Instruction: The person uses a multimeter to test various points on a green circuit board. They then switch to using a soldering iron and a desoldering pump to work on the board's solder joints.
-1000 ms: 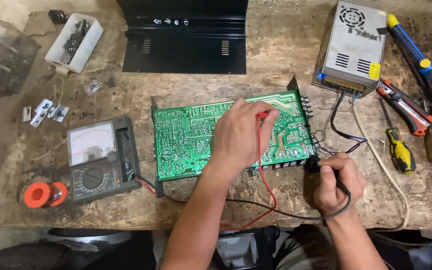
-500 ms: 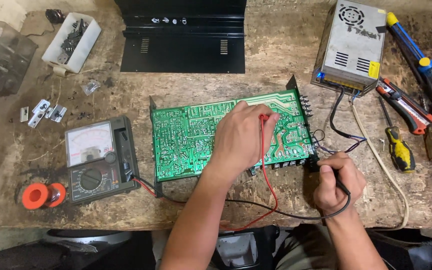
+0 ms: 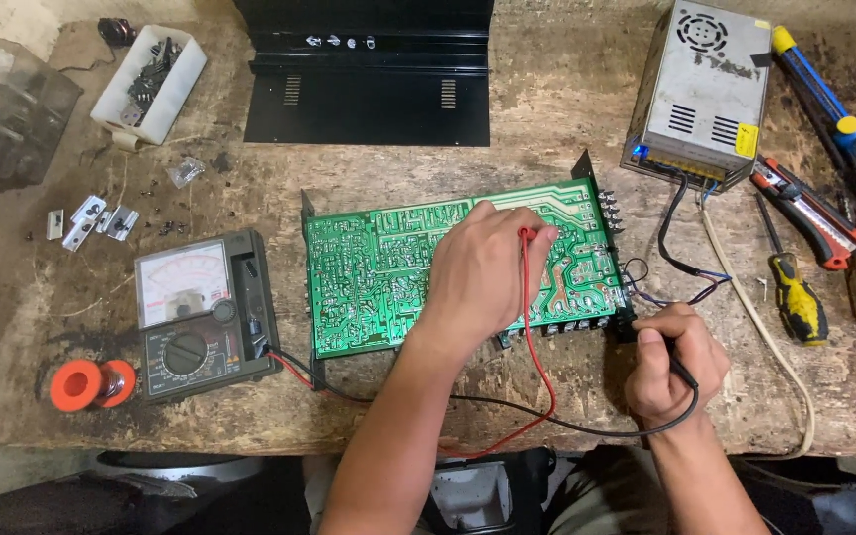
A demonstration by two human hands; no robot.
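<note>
Head view: your left hand (image 3: 482, 272) is lying palm-down over the green circuit board (image 3: 378, 267) at the middle of the bench, fingers curled and pinching the red probe (image 3: 526, 236) tip-down onto the solder side. Your right hand (image 3: 671, 362) is sitting just off the board's right edge, fist closed around the black probe (image 3: 636, 329), pressing it at the connector row; both leads are running back to the analog multimeter (image 3: 200, 315) on the left.
</note>
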